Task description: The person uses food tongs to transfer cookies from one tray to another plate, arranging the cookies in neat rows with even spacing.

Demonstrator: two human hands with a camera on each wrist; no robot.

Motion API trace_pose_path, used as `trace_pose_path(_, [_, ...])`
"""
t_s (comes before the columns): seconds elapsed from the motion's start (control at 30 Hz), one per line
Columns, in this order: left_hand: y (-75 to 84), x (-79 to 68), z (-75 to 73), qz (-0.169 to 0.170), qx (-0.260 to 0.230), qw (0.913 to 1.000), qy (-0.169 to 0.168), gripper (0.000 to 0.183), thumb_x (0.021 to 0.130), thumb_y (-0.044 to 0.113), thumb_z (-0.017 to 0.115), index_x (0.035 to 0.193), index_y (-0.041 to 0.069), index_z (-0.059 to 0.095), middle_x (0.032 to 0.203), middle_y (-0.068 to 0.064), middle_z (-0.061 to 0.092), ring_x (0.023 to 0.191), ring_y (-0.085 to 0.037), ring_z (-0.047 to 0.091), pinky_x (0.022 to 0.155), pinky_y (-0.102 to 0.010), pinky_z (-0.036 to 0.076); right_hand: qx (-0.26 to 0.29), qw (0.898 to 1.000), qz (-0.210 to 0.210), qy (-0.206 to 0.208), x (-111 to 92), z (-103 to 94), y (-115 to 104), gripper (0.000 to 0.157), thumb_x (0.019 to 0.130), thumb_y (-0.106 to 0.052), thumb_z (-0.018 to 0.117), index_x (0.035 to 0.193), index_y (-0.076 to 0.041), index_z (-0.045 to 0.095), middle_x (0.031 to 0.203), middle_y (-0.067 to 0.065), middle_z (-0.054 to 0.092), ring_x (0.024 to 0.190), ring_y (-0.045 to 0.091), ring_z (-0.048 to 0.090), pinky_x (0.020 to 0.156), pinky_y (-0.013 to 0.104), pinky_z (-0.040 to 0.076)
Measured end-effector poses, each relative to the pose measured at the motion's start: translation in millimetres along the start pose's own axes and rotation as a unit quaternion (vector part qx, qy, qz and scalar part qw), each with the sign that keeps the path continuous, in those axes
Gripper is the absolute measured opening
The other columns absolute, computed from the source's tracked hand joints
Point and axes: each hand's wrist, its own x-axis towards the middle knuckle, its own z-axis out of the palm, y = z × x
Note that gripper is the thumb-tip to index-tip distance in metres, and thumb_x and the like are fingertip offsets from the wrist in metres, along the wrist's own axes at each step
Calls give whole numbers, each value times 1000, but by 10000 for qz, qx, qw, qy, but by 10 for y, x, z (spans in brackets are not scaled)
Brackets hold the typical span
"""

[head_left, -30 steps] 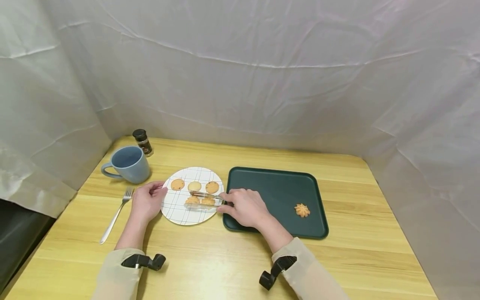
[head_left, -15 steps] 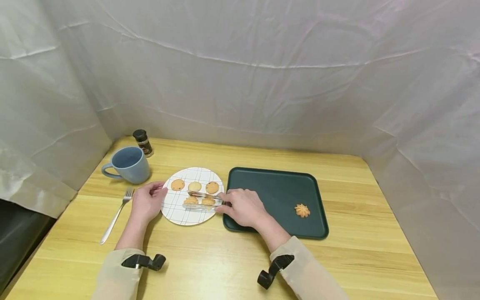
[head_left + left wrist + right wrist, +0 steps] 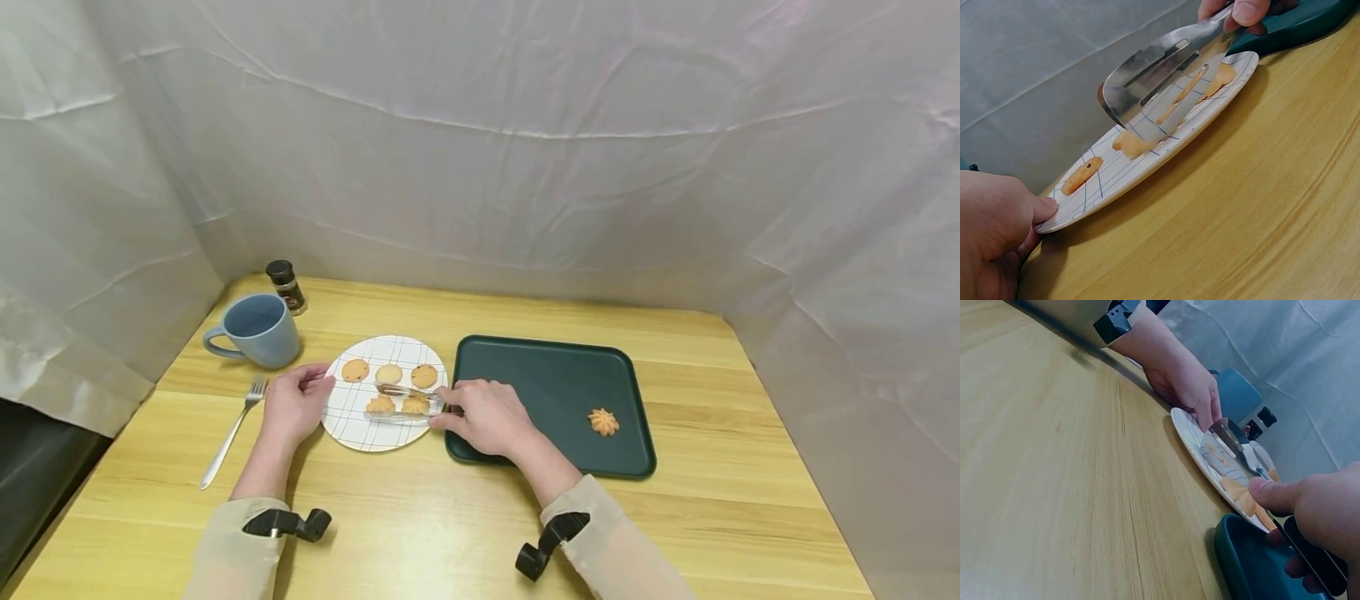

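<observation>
My left hand (image 3: 295, 404) pinches the left rim of a white round plate (image 3: 347, 421) with grid lines, thumb on top in the left wrist view. Three flat round cookies form the plate's back row, one a pale cookie (image 3: 388, 374). Two ridged cookies, including a left ridged cookie (image 3: 381, 404), lie in front. My right hand (image 3: 491, 417) grips metal tongs (image 3: 1157, 69) with slotted blades by the black handle. Its blades stand apart over the plate, one behind and one in front of the ridged cookies; whether they touch them I cannot tell.
A dark green tray (image 3: 543, 343) sits right of the plate, under my right hand, with one star-shaped cookie (image 3: 603, 422) on it. At the left are a blue mug (image 3: 272, 340), a black-capped spice jar (image 3: 287, 287) and a fork (image 3: 231, 437). Grey cloth (image 3: 480, 208) hangs behind the table.
My right hand and the tongs have shifted slightly left. The left ridged cookie has moved a little left too. My left hand and the plate have stayed in place.
</observation>
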Motion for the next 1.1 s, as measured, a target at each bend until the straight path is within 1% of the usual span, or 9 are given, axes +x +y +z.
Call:
trace_pose_path(0.03, [-2,4,-1,6,6,10000,2,36,107,20,62,136,-2,67,121,-20,70,110,-30,65,93,-41,51,12,10000,3,21,-5,-1,3,49,101,-52,69,141,-24,71,125,-2,74,96,21,71,72,40,54])
trace_pose_path(0.13, [-13,16,-7,17,21,10000,11,36,107,19,63,136,-1,68,121,-20,71,110,-30,66,92,-40,51,80,10000,4,43,-20,-9,9,52,100,-54,68,142,-23,70,110,-6,74,84,15,68,67,37,52])
trace_pose_path(0.23, [-18,25,-16,8,13,10000,17,36,107,19,63,135,-1,68,120,-19,71,110,-29,65,91,-38,51,182,9998,28,44,-45,-33,10,56,100,-56,67,144,-22,69,93,-11,68,71,6,59,58,31,47])
trace_pose_path(0.27, [-19,28,-18,11,13,10000,14,35,107,20,63,135,-1,68,120,-19,71,110,-29,65,91,-37,51,216,9997,30,48,-58,-44,12,57,100,-57,67,144,-21,68,89,-12,65,68,4,56,57,30,46])
trace_pose_path(0.47, [-26,35,-40,-13,44,10000,-9,36,107,21,63,135,-1,68,120,-19,71,110,-29,65,89,-34,51,332,9990,63,301,-210,-115,102,56,100,-57,67,142,-20,69,90,-13,66,67,2,54,58,29,46])
trace_pose_path(0.6, [-46,45,-63,-87,57,9999,-27,37,107,22,63,136,0,68,121,-19,71,111,-29,65,91,-36,51,298,9983,187,457,-366,-183,196,56,99,-60,67,141,-23,70,87,-16,63,64,3,52,57,29,44])
trace_pose_path(0.67, [-59,48,-77,-114,66,9999,-40,38,107,23,63,137,0,67,122,-19,70,111,-29,65,90,-35,51,303,9978,247,528,-446,-215,247,56,98,-60,67,140,-23,71,84,-17,61,61,4,50,55,29,43])
trace_pose_path(0.9, [-100,57,-128,-12,80,10000,17,36,106,19,64,135,-1,69,119,-20,73,111,-29,68,82,-20,50,440,9936,578,869,-740,-309,418,55,96,-59,72,136,-22,74,83,-20,57,61,5,48,56,30,41])
trace_pose_path(1.1, [-128,67,-158,-4,124,9999,53,36,106,21,64,135,-1,69,119,-20,72,110,-28,67,83,-22,49,432,9896,902,1034,-924,-362,569,53,94,-58,75,133,-22,75,83,-19,58,63,7,48,57,30,42])
